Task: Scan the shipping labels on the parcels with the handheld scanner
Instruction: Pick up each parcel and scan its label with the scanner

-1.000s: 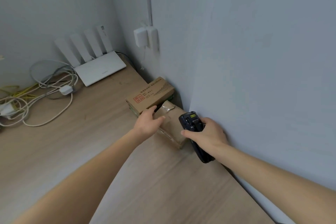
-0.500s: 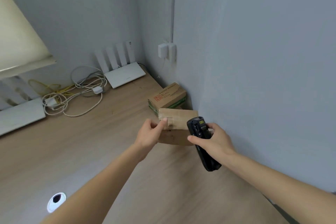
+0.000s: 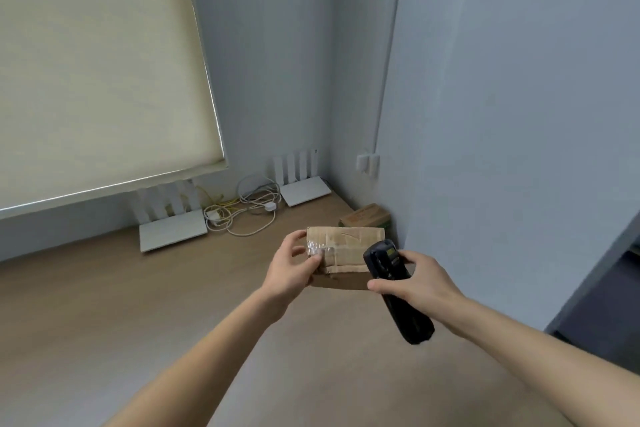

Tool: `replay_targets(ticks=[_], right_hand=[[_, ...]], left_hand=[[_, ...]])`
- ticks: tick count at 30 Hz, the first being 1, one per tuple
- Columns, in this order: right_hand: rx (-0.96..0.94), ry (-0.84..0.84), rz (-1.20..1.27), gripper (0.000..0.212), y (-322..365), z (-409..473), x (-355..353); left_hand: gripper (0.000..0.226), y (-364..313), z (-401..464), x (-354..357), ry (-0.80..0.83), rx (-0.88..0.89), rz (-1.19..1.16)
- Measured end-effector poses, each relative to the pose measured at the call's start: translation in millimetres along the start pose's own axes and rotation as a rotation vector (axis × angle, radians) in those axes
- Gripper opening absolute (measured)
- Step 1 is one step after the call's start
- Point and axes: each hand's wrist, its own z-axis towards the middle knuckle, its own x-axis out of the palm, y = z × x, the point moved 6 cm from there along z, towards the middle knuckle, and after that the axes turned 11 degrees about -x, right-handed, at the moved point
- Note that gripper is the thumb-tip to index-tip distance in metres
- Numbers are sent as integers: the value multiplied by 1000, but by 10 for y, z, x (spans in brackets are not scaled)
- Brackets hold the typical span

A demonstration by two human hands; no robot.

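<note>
Black handheld scanner [image 3: 391, 282] sits clenched in the right hand [image 3: 420, 282], just beside the taped brown cardboard parcel [image 3: 346, 248] that the left hand [image 3: 291, 269] grasps above the wooden desk [image 3: 138, 305].

The left hand [image 3: 292, 267] grips a taped cardboard parcel [image 3: 346, 248] by its left end and holds it up above the wooden desk [image 3: 104, 305]. The right hand [image 3: 420, 282] is wrapped round a black handheld scanner [image 3: 394, 291], its small screen end just beside the parcel's right edge. Further off, a second brown box [image 3: 365, 216] sits in the corner against the grey wall [image 3: 502, 114]. Two white routers [image 3: 169, 229] [image 3: 304, 189] stand along the far edge with a tangle of cables [image 3: 242, 211] between them, below a pale roller blind [image 3: 97, 62].
</note>
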Motion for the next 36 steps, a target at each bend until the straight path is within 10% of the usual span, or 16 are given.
replay_targets(ticks=[15, 36], right_hand=[[-236, 51, 18, 52, 1794, -679, -262], [-341, 230, 144, 68, 1993, -1014, -677]], left_hand=[[24, -914, -1471, -1014, -238, 165, -130], [40, -1236, -2347, -706, -275, 196, -140]])
